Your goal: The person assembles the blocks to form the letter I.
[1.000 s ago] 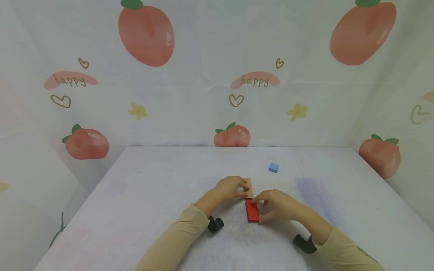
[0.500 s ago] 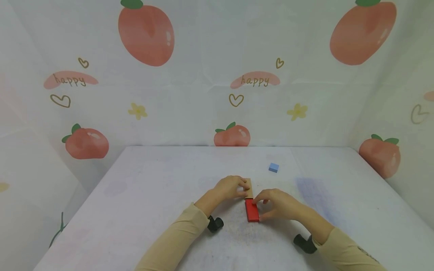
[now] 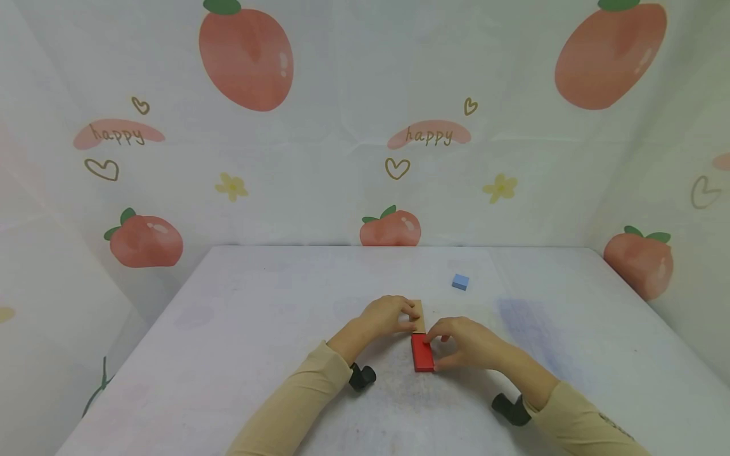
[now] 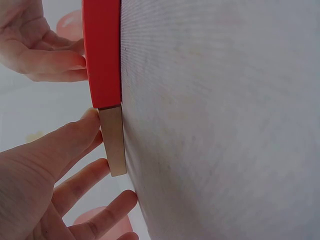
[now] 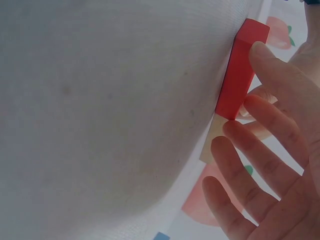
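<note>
A red rectangular block (image 3: 422, 358) lies flat on the white table, its far end against a light wooden block (image 3: 419, 315). The two form one line running away from the person. My left hand (image 3: 383, 315) holds the wooden block from its left side; in the left wrist view its thumb is at the joint with the red block and other fingertips are farther along. With thumb and index finger, my right hand (image 3: 474, 344) holds the red block from the right. The right wrist view shows that thumb (image 5: 262, 55) near the block's near end, the other fingers spread apart.
Farther back and to the right sits a small blue block (image 3: 461, 282). A black wrist camera (image 3: 362, 378) is under the left wrist, another black camera (image 3: 510, 410) under the right. Behind the table (image 3: 296, 278) hangs a peach-print cloth (image 3: 331, 126).
The red block has shifted slightly left and away from the person, into closer line with the wooden block. My right hand moved with it; the left hand has stayed in place.
</note>
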`<state>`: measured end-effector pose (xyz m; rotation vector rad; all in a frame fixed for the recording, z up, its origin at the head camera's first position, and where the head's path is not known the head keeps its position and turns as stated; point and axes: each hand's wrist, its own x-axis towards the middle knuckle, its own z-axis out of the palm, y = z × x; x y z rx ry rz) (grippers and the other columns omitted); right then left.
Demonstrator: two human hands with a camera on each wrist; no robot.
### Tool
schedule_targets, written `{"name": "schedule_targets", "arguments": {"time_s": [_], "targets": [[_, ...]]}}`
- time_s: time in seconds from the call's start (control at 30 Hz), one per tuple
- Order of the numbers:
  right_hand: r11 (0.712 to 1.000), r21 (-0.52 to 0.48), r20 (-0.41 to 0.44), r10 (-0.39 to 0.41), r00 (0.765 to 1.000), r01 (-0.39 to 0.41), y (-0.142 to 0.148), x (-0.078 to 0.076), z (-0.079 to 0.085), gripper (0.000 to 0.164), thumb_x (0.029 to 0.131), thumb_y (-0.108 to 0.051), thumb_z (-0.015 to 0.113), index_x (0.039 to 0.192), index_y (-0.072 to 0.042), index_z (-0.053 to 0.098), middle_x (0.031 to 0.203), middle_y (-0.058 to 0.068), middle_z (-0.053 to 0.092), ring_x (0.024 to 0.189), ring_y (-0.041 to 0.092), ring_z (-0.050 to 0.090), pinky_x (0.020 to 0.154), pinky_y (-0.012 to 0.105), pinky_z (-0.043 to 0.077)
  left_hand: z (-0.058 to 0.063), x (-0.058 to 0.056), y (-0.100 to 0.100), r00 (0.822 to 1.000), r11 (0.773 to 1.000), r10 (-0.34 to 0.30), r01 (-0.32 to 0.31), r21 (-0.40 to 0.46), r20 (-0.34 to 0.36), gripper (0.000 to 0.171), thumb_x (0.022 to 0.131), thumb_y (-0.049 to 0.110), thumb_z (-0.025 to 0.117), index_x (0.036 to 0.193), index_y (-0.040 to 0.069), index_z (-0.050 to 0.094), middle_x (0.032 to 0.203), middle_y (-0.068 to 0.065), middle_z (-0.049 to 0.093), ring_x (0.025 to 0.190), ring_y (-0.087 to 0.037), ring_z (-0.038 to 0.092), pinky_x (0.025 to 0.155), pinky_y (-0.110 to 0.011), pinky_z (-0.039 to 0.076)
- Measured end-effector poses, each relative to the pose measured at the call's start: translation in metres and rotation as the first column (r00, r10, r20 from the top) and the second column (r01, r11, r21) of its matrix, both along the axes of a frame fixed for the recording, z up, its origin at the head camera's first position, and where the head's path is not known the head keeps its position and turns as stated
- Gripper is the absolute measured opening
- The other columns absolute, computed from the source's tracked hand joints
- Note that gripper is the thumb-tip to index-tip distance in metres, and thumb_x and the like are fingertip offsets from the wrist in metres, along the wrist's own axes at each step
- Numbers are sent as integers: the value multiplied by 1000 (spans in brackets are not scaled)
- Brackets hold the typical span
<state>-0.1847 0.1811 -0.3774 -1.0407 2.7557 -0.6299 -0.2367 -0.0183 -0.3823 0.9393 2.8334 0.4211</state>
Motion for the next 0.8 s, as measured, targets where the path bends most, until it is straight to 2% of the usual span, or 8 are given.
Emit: {"name": "schedule_targets", "arguments": {"time_s": [0.8], "targets": [[1000,14,-13,-6,1000,6,-2,-2,-1,36,72,-24,79,105,-12,69,102,-1,68,84,11,61,70,23,49,-1,-2,-1,1000,999,-26,26,19,-8,27,83,27,69,109,17,72,123,1,64,116,-18,59,96,-30,47]]}}
